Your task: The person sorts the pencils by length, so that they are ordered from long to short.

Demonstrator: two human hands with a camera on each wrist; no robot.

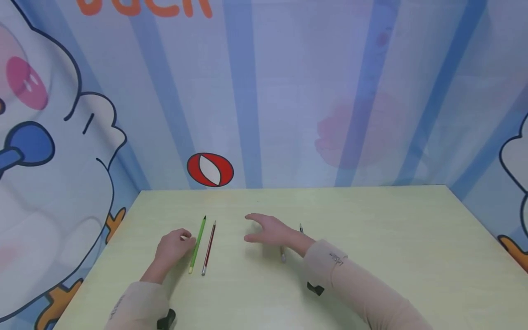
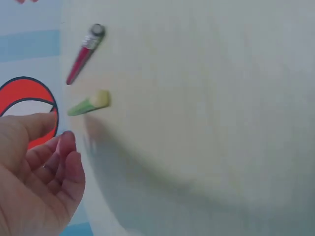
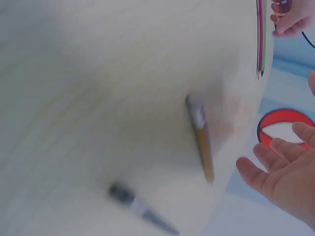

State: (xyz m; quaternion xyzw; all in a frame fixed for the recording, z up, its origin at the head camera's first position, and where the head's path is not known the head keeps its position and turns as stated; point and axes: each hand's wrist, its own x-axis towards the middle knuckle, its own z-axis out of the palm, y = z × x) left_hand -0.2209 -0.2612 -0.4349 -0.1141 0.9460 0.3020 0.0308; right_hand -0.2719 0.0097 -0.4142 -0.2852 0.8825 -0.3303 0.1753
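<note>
In the head view my left hand (image 1: 175, 247) is beside a green pencil (image 1: 198, 244) with a yellow end, fingers loosely bent. Its fingertips show a little apart from the green pencil (image 2: 88, 105) in the left wrist view. Just right of that lies a dark red pencil (image 1: 209, 250) with a metal band and eraser. My right hand (image 1: 270, 230) reaches over the table with thumb and fingers spread, holding nothing. Two more pencils lie below it, partly hidden by the arm in the head view: an orange-brown pencil (image 3: 202, 142) with a metal band and a dark grey pencil (image 3: 142, 208).
The pale yellow table (image 1: 392, 238) ends at a blue striped backdrop (image 1: 284, 91) with cartoon figures printed on it. A red and white oval (image 1: 210, 169) is printed just above the back edge. Dark straps (image 1: 315, 288) hang at both sleeves.
</note>
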